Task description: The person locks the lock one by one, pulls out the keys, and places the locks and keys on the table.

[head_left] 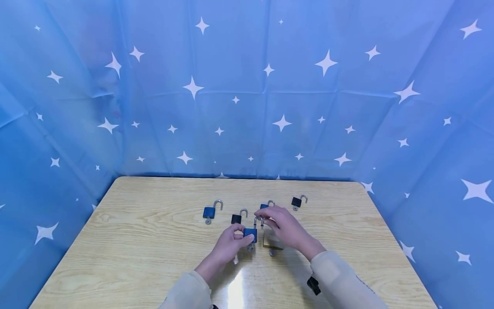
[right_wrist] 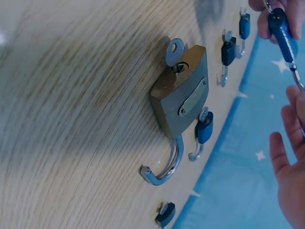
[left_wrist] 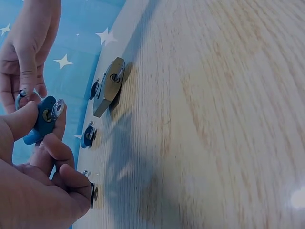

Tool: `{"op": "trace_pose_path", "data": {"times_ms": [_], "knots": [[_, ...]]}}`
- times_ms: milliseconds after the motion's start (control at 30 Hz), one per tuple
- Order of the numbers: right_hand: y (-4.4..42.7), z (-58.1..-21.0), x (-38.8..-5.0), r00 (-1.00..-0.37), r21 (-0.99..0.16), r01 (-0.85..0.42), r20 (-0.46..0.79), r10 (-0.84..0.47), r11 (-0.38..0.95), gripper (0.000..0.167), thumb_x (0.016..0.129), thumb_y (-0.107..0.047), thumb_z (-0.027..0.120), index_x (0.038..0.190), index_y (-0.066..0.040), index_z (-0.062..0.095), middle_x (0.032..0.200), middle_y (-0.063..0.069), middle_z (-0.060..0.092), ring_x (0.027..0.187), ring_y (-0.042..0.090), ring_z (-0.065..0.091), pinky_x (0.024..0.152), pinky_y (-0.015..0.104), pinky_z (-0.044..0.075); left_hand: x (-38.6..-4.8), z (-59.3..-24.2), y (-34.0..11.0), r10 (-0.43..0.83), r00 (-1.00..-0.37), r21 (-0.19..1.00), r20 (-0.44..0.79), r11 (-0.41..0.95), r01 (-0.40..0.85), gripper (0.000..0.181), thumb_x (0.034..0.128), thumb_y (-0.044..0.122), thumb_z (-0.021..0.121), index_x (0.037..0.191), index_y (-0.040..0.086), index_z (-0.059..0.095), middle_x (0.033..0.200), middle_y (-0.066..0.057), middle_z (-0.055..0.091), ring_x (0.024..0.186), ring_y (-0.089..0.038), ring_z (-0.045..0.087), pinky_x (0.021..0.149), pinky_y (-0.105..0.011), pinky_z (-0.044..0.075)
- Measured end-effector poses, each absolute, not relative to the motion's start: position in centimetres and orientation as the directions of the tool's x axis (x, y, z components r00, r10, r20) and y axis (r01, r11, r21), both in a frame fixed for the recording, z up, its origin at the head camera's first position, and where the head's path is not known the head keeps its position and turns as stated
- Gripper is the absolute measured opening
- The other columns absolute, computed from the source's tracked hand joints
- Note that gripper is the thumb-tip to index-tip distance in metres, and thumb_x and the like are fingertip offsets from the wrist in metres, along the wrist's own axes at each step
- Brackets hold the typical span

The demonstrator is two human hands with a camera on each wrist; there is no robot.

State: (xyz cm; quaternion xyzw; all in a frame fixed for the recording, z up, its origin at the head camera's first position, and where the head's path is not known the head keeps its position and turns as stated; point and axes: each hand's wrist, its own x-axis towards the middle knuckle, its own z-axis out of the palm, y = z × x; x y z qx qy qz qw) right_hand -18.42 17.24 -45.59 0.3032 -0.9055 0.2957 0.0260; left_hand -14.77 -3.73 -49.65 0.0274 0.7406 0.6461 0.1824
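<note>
A small blue padlock (head_left: 250, 234), its shackle raised and a key in its base, is pinched between the thumb and fingers of my left hand (head_left: 227, 246). My right hand (head_left: 283, 227) has its thumb and fingertips at the shackle, lightly gripping it. The left wrist view shows the blue body (left_wrist: 44, 119) in my left hand (left_wrist: 43, 176), with my right hand (left_wrist: 28, 57) beyond at the shackle. In the right wrist view a large brass padlock (right_wrist: 183, 95) lies with its shackle open and key in; from the head, my right hand partly covers it.
Other open padlocks with keys lie farther back on the wooden table (head_left: 135, 240): a blue one (head_left: 209, 212) at left, a black one (head_left: 236, 219), a blue one (head_left: 264, 206) partly behind my right hand, and a black one (head_left: 296, 201) at right. A starry blue curtain (head_left: 239, 51) surrounds the table.
</note>
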Motion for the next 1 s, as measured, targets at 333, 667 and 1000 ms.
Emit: {"op": "trace_pose_path", "data": {"times_ms": [333, 667, 1000], "knots": [[16.1, -44.9, -18.3, -0.881, -0.624, -0.441, 0.165, -0.443, 0.645, 0.014, 0.097, -0.022, 0.06, 0.109, -0.025, 0.068, 0.101, -0.013, 0.068, 0.087, 0.004, 0.061, 0.081, 0.028, 0.052, -14.6, -49.1, -3.0, 0.29, -0.927, 0.966, -0.239, 0.165, -0.198, 0.037, 0.0883, 0.029, 0.071, 0.11, 0.005, 0.052, 0.088, -0.009, 0.073, 0.08, -0.02, 0.067, 0.069, -0.033, 0.045], [15.1, -45.2, -18.5, -0.942, -0.646, -0.32, 0.139, -0.306, 0.692, 0.005, 0.093, -0.024, 0.067, 0.094, -0.026, 0.071, 0.081, -0.015, 0.065, 0.064, 0.006, 0.049, 0.058, 0.024, 0.043, -14.7, -49.2, -2.7, 0.298, -0.928, 0.964, -0.225, 0.204, -0.169, 0.036, 0.0889, 0.035, 0.07, 0.106, 0.004, 0.069, 0.098, -0.01, 0.076, 0.094, -0.02, 0.067, 0.091, -0.044, 0.048], [14.2, -45.1, -18.5, -0.957, -0.635, -0.287, 0.151, -0.25, 0.717, 0.008, 0.089, -0.02, 0.071, 0.083, -0.024, 0.072, 0.078, -0.013, 0.067, 0.065, 0.004, 0.052, 0.06, 0.023, 0.043, -14.7, -49.5, -2.3, 0.239, -0.946, 0.97, -0.219, 0.163, -0.183, 0.032, 0.0896, 0.033, 0.069, 0.098, 0.003, 0.07, 0.082, -0.006, 0.075, 0.077, -0.012, 0.062, 0.076, -0.029, 0.043]]}}
